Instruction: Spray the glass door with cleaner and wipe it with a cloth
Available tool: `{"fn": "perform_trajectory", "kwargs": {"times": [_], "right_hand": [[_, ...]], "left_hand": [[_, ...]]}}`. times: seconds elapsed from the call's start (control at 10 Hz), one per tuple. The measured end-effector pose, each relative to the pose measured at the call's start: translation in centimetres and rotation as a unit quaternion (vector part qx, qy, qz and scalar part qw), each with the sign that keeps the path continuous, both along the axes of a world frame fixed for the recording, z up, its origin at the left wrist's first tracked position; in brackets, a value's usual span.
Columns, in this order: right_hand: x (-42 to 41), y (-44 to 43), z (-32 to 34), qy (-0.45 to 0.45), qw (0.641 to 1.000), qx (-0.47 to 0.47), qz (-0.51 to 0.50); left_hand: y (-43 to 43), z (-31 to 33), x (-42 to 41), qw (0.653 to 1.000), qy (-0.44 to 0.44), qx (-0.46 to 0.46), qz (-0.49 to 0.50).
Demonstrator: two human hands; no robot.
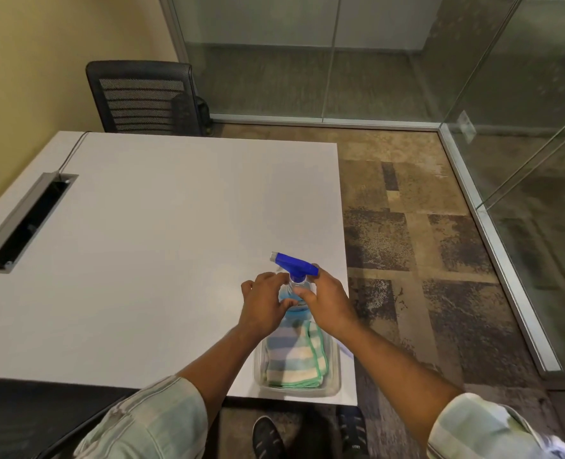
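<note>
Standing upright near the right front corner of the white table (161,246), the spray bottle (295,293) has a clear body holding pale blue liquid and a dark blue trigger head whose nozzle points to the left and away from us. Just in front of it we see a clear shallow tray (332,385) holding a folded cloth (296,359), striped blue and cream with a green hem; the bottle's base is hidden by our hands, so we cannot tell whether it stands in the tray or just beyond it. Our left hand (264,309) curves around the left side of the bottle body, fingers bent, thumb toward the front. Our right hand (327,304) closes around the neck and upper body, thumb across the front, forefinger up behind the trigger head. Both forearms reach forward from pale striped sleeves. Beyond the table we see patterned carpet (417,246), a black mesh chair (145,97) and the glass door (536,167) at right.
</note>
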State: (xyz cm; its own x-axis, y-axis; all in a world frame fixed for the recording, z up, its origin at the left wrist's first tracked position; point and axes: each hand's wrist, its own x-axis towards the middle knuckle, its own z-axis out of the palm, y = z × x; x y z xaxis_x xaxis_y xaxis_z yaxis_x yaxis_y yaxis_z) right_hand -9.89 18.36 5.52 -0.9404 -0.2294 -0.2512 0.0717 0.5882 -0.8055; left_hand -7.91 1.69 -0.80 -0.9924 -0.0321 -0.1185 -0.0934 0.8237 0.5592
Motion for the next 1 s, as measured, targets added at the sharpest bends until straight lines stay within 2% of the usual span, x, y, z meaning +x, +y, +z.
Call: {"fn": "perform_trajectory", "kwargs": {"times": [0.2,0.4,0.6,0.7,0.9,1.0], "right_hand": [[-0.4,-0.2,-0.5,-0.018,1.0,-0.014,-0.014],[0.1,0.2,-0.9,-0.014,1.0,0.015,-0.007],[1.3,0.9,-2.0,0.004,0.994,0.107,0.028],[2.5,1.7,-3.0,0.017,0.978,0.203,0.051],[5.9,3.7,-3.6,0.021,0.954,0.295,0.051],[7.4,4.9,-3.8,0.022,0.943,0.324,0.07]], "left_hand": [[0.3,0.1,-0.1,1.0,-0.017,-0.001,0.007],[0.8,0.2,-0.2,1.0,-0.012,0.006,-0.004],[0.1,-0.6,1.3,0.998,-0.016,-0.031,-0.046],[0.6,-1.1,2.7,0.993,-0.028,-0.083,-0.075],[1.5,-3.0,5.6,0.986,0.065,-0.133,-0.077],[2.4,-4.0,7.2,0.984,0.072,-0.144,-0.079]]}}
